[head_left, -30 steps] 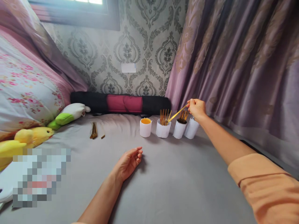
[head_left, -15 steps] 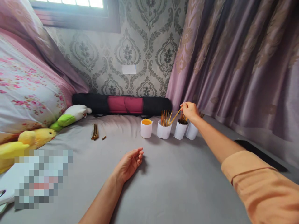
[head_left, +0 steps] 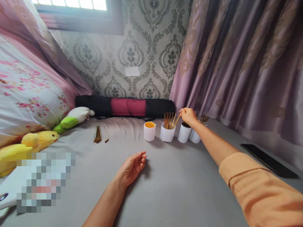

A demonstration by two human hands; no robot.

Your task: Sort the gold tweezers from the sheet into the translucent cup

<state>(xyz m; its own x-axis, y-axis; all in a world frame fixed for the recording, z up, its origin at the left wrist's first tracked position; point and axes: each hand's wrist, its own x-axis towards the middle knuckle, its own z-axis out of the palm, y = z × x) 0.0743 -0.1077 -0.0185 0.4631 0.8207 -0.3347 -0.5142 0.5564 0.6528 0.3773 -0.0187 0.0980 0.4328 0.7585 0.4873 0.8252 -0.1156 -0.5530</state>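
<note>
My right hand [head_left: 188, 116] pinches the upper end of a thin brown stick [head_left: 177, 120], whose lower end is inside a white-wrapped cup [head_left: 167, 135]. Several similar sticks [head_left: 168, 119] stand upright in that cup. Just below the hand is a white cup with a dark inside [head_left: 184, 134]; a further white cup [head_left: 195, 136], partly behind my forearm, has stick tips showing. To the left stands a white cup [head_left: 149, 134] with a yellow-orange inside. My left hand [head_left: 133, 168] rests on the grey sheet [head_left: 165, 186], palm sideways, fingers loosely bent, holding nothing.
A bundle of brown strips [head_left: 97, 135] and a small brown piece [head_left: 106, 140] lie left of the cups. A black and maroon roll [head_left: 127, 106] lies along the wall. Plush toys [head_left: 75, 116] sit at left, a black phone-like slab [head_left: 267, 159] at right.
My right hand has come slightly lower and left, and the stick it holds now stands deeper and steeper in the cup. My left hand stays in place. The view has shifted slightly.
</note>
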